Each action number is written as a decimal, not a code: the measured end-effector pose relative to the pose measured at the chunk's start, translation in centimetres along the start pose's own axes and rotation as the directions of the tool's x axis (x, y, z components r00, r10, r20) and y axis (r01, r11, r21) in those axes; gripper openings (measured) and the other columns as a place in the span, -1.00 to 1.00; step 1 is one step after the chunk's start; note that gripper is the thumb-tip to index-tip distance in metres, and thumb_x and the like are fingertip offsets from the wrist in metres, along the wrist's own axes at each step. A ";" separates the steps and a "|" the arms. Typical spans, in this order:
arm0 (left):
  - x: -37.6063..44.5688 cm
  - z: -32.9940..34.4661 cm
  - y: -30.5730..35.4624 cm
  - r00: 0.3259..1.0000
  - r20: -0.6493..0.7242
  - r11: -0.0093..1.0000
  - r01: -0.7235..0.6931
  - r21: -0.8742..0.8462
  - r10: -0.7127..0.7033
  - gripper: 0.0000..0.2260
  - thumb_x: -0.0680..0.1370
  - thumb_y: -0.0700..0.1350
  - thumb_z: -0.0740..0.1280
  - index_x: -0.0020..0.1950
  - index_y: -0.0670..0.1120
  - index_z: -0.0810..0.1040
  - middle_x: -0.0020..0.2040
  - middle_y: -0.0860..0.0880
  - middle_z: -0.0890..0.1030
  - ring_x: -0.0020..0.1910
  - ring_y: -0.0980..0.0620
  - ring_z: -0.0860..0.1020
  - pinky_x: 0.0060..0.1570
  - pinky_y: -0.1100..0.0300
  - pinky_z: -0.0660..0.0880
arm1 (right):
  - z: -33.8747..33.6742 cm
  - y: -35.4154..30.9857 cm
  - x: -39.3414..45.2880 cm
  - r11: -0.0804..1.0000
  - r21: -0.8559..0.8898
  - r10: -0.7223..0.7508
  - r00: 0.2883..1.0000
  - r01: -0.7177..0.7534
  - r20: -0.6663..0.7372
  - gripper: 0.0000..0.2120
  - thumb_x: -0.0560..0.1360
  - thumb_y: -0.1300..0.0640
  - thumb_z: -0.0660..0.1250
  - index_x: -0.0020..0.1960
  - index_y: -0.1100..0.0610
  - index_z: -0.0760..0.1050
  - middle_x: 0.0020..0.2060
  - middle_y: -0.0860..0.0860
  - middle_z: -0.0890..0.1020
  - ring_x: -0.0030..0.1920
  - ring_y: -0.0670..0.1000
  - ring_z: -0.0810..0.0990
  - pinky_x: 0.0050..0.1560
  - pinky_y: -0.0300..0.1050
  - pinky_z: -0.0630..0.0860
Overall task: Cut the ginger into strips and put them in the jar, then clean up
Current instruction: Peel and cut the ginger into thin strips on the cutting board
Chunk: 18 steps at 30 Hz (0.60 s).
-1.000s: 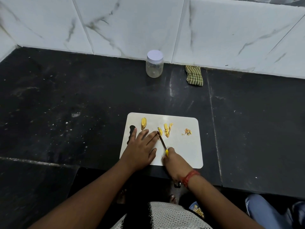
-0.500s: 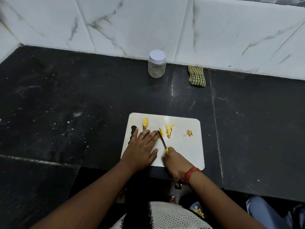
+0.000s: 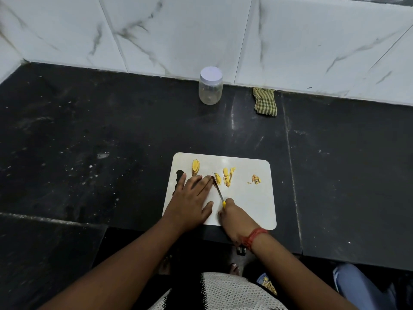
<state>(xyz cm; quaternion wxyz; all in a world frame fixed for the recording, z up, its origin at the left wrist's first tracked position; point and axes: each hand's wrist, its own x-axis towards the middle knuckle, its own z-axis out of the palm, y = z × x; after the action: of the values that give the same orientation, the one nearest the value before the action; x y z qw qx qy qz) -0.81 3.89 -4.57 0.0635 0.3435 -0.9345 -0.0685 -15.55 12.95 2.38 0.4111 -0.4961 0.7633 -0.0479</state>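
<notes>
A white cutting board (image 3: 250,206) lies on the black counter. On it are a ginger slice (image 3: 195,167) at the far left, cut yellow strips (image 3: 227,176) in the middle and small scraps (image 3: 256,179) to the right. My left hand (image 3: 190,198) lies flat on the board with straight fingers, its fingertips at a ginger piece (image 3: 218,178) beside the blade. My right hand (image 3: 237,217) grips a knife (image 3: 219,190) by its yellow handle, the blade pointing away from me. A clear jar (image 3: 210,87) with a white lid stands by the wall.
A green checked cloth (image 3: 264,101) lies to the right of the jar against the marble wall. The black counter (image 3: 89,142) has white specks on its left part. Another person's blue-clad leg (image 3: 357,287) shows at the lower right.
The hands and knife hold almost the same place on the board. The view has shifted slightly.
</notes>
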 end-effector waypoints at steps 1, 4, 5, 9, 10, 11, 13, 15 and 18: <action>0.0 0.0 0.0 1.000 0.002 1.000 0.003 -0.001 -0.003 -0.40 0.62 0.19 0.13 0.61 -0.07 0.27 0.55 -0.02 0.36 0.51 -0.08 0.32 0.54 -0.25 0.13 | 0.0 -0.1 0.1 1.000 0.008 0.018 1.000 -0.018 0.007 -0.94 0.64 0.18 0.08 0.09 0.10 0.19 -0.29 -0.06 0.33 -0.25 0.00 0.39 -0.35 -0.22 0.26; 0.1 0.1 0.0 1.000 0.007 1.000 0.007 0.003 -0.007 -0.39 0.62 0.20 0.12 0.61 -0.06 0.26 0.55 -0.01 0.36 0.51 -0.07 0.31 0.54 -0.25 0.13 | -0.3 -0.5 0.3 0.997 0.047 0.054 0.998 -0.055 0.014 -0.92 0.65 0.17 0.08 0.08 0.08 0.16 -0.16 0.04 0.42 -0.13 0.03 0.42 -0.12 -0.14 0.34; 0.1 0.1 0.0 1.000 0.006 1.000 0.006 0.006 -0.006 -0.39 0.62 0.20 0.12 0.61 -0.07 0.27 0.55 -0.01 0.36 0.50 -0.08 0.32 0.54 -0.25 0.13 | -0.4 -0.5 0.3 0.997 0.058 0.041 0.999 -0.042 0.016 -0.93 0.65 0.17 0.09 0.06 0.11 0.17 -0.18 0.03 0.43 -0.19 0.03 0.43 -0.11 -0.15 0.32; 0.1 0.0 0.1 1.000 0.013 1.000 0.009 0.017 -0.010 -0.38 0.62 0.20 0.11 0.61 -0.07 0.26 0.55 -0.02 0.36 0.51 -0.08 0.31 0.54 -0.25 0.13 | -0.8 -0.1 0.0 0.998 0.066 0.005 1.000 -0.006 0.016 -0.92 0.64 0.16 0.11 0.03 0.16 0.21 -0.32 -0.02 0.39 -0.35 -0.08 0.36 -0.28 -0.15 0.28; 0.1 0.0 0.1 1.000 0.016 1.000 0.011 0.019 -0.011 -0.38 0.62 0.20 0.11 0.61 -0.07 0.26 0.55 -0.02 0.35 0.51 -0.08 0.31 0.55 -0.25 0.13 | -0.7 0.1 0.0 0.999 0.035 0.001 1.000 -0.001 0.013 -0.91 0.64 0.17 0.11 0.02 0.16 0.20 -0.33 -0.03 0.37 -0.36 -0.10 0.35 -0.36 -0.20 0.24; 0.1 0.0 0.1 1.000 0.017 1.000 0.012 0.022 -0.013 -0.38 0.62 0.20 0.11 0.61 -0.07 0.26 0.56 -0.02 0.35 0.51 -0.08 0.31 0.55 -0.24 0.12 | -0.4 0.3 -0.1 1.000 0.003 0.005 1.000 -0.005 0.007 -0.90 0.64 0.17 0.10 0.02 0.16 0.19 -0.33 -0.04 0.35 -0.37 -0.11 0.32 -0.40 -0.25 0.20; 0.2 0.0 0.1 1.000 0.021 1.000 0.011 0.025 -0.011 -0.39 0.62 0.20 0.09 0.61 -0.07 0.27 0.55 -0.02 0.35 0.51 -0.08 0.30 0.55 -0.25 0.12 | -0.2 0.4 -0.1 0.999 -0.032 0.036 0.999 -0.037 -0.008 -0.92 0.65 0.16 0.08 0.04 0.10 0.16 -0.32 -0.06 0.30 -0.35 -0.10 0.31 -0.38 -0.31 0.19; 0.2 0.0 0.1 1.000 0.017 1.000 0.009 0.023 -0.009 -0.39 0.62 0.20 0.08 0.61 -0.07 0.28 0.55 -0.02 0.36 0.50 -0.08 0.31 0.54 -0.26 0.13 | -0.2 0.3 0.0 0.997 -0.054 0.053 0.999 -0.054 -0.010 -0.92 0.65 0.17 0.07 0.06 0.08 0.14 -0.32 -0.07 0.28 -0.28 -0.01 0.38 -0.36 -0.33 0.20; 0.2 -0.1 0.1 1.000 0.012 1.000 0.006 0.021 -0.007 -0.39 0.61 0.20 0.09 0.60 -0.08 0.29 0.54 -0.03 0.38 0.49 -0.08 0.33 0.54 -0.26 0.15 | -0.4 0.3 -0.1 0.996 -0.087 -0.005 1.000 0.003 -0.023 -0.93 0.64 0.19 0.06 0.04 0.17 0.17 -0.35 -0.07 0.28 -0.34 -0.08 0.35 -0.41 -0.33 0.15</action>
<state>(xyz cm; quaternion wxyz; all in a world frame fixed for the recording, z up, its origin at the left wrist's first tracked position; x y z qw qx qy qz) -1.06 3.84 -4.39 0.0538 0.3468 -0.9344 -0.0608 -15.97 13.09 2.56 0.3802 -0.5146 0.7682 -0.0211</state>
